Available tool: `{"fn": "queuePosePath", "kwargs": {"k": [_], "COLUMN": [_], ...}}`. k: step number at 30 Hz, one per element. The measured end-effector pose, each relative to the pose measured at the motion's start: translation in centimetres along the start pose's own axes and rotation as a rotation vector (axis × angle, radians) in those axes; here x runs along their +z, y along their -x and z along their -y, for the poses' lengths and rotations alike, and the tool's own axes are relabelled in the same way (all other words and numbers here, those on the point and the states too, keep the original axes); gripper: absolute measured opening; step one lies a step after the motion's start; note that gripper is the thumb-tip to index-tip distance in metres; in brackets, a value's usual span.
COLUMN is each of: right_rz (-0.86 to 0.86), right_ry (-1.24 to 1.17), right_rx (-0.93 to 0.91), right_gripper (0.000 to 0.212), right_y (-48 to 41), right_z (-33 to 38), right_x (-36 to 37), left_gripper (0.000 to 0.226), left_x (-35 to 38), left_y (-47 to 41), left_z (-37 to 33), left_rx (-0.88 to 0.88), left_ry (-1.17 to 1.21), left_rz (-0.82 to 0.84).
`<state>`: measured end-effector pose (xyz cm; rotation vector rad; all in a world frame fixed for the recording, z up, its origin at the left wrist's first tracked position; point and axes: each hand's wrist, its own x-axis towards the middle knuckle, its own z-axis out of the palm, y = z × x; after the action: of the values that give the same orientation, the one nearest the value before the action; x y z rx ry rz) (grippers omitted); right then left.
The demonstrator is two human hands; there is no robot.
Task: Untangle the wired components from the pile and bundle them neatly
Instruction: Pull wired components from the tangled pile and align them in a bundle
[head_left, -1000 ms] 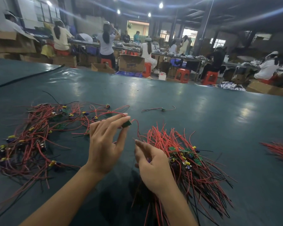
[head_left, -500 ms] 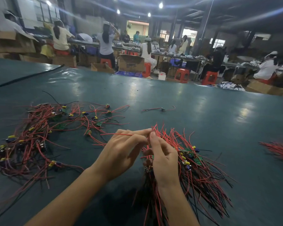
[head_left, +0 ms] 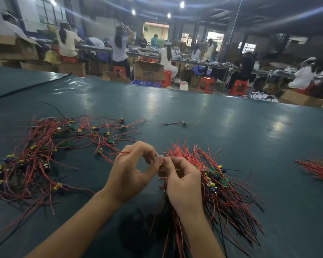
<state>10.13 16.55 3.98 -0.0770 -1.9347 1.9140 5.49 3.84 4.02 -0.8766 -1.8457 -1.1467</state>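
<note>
Dark green matting covers a broad worktable (head_left: 231,138), with seated workers, cardboard boxes and red stools in the hall beyond its far edge. A gathered bundle (head_left: 226,194) of red and black wired components lies fanned out on the mat close to the person. Left of the bundle sprawls the tangled pile (head_left: 35,157), its small green boards and yellow-capped parts knotted among red leads. Beyond the bundle one lone wired component (head_left: 184,124) lies apart, and right of it a second red bunch (head_left: 319,170) reaches the frame edge. Over the bundle's left edge the left hand (head_left: 131,175) curls its fingers and pinches a red wire (head_left: 119,153), whose end sticks out leftwards. The right hand (head_left: 183,185) rests on the bundle, its curled thumb and forefinger pinching the same wire, tips touching the left hand's.
</note>
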Motion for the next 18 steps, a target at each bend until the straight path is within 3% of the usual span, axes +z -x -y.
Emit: {"fn": "queuePosePath", "kwargs": {"k": [5,8,11,15,18], "right_rz": [0.128,0.073,-0.066,-0.203,-0.252], "right_ry": [0.133,0.068,-0.023,-0.230,-0.366], "right_rx": [-0.086,-0.091,-0.049,0.073,0.162], "right_gripper": [0.018,0.006,0.010,0.015,0.014], "right_y": [0.5,0.5,0.1,-0.5,-0.5], "right_z": [0.0,0.2,0.3,0.6,0.9], "right_x": [0.5,0.5,0.0,-0.4,-0.5], "left_gripper": [0.026,0.013,0.009,0.037,0.040], "left_x": [0.2,0.0,0.2,0.1,0.8], "left_y": [0.0,0.1,0.3,0.4,0.7], "left_z": [-0.4,-0.3,-0.8,-1.4,-1.5], "left_rx": [-0.174,-0.012,0.130,0.065,0.076], "left_ry": [0.155,0.044,-0.047,0.074,0.047], "left_rz": [-0.094,0.032,0.094,0.155,0.390]}}
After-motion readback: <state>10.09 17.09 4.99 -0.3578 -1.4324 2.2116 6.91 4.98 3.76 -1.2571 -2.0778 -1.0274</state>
